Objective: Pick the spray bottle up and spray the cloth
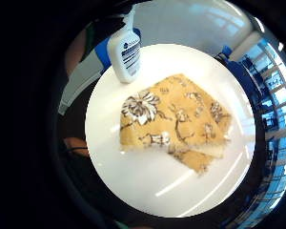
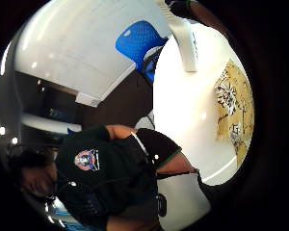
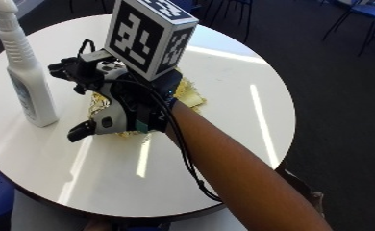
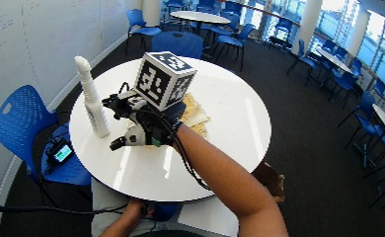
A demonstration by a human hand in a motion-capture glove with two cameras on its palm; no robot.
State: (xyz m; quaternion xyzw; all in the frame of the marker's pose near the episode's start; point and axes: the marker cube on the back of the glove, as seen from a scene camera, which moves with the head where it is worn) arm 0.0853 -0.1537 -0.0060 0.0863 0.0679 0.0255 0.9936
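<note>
One tall white plastic spray bottle [image 3: 26, 82] standing on the round white table [image 3: 239, 96], one folded yellow floral cloth [image 1: 176, 119] beside it. Black-gloved right hand [image 3: 114, 103] hovers over cloth, fingers spread, holding nothing.

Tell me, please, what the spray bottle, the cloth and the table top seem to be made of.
The spray bottle looks like opaque white plastic with a soft sheen and a printed label. The cloth seems a thin woven fabric, matte, mustard yellow with a dark and white flower print; its folded layers show at one edge. The table top appears to be a glossy white laminate, since it mirrors the ceiling lights in streaks.
</note>
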